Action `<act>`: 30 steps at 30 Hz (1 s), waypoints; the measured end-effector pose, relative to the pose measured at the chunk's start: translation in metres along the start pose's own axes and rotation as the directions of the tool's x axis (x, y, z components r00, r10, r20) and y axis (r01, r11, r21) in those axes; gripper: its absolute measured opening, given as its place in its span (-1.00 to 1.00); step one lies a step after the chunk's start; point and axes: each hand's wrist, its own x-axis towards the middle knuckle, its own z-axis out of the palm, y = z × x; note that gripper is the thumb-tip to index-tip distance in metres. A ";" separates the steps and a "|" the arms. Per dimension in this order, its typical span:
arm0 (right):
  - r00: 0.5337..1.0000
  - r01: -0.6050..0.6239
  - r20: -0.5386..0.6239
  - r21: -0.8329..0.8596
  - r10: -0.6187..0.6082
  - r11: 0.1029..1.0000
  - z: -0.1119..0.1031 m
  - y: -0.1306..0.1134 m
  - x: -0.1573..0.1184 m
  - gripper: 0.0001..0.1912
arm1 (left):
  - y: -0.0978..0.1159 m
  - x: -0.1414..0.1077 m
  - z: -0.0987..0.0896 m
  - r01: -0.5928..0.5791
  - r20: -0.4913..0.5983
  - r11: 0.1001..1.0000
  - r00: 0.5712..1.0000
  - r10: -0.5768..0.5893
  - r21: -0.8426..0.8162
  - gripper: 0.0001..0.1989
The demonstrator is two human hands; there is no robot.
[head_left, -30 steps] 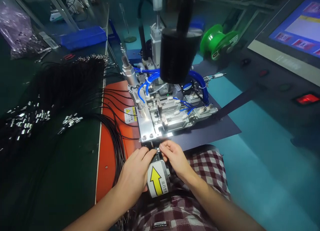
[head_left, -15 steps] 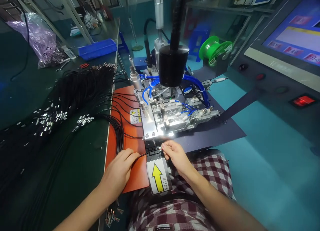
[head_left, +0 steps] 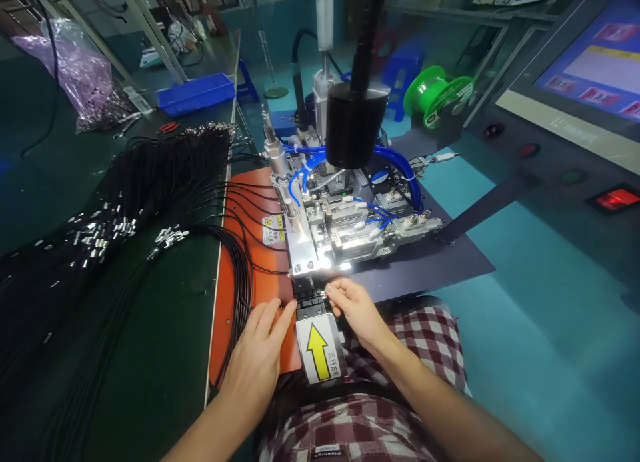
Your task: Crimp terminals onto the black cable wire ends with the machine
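Observation:
My right hand [head_left: 353, 309] pinches the metal-tipped end of a thin black cable at the near end of the machine's black track [head_left: 311, 309]. Beside the track on the left is my left hand [head_left: 260, 345], palm down, fingers apart. One fingertip reaches the track's edge; the cable is mostly hidden there. In front of both hands stands the silver machine [head_left: 345, 232] with blue air tubes. A white label with a yellow arrow [head_left: 319, 349] covers the track's near end. Several black cables [head_left: 243, 282] curve over the orange board [head_left: 270, 182] to the left.
A large heap of black cables [head_left: 165, 162] with metal ends lies on the dark table to the left. Beyond it are a blue tray [head_left: 197, 94] and a plastic bag [head_left: 83, 82]. A black cylinder [head_left: 356, 125] hangs over the machine; a control screen [head_left: 595, 69] stands right.
My left hand has slid right and forward to the track's edge, its fingers spreading. My right hand stays at the cable end. The view has shifted slightly.

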 end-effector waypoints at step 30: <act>0.990 -0.009 -0.138 -0.100 -0.005 0.995 -0.031 0.007 -0.025 -0.61 | 0.003 -0.005 0.006 0.012 -0.014 0.991 1.000 -0.010 0.131 -0.40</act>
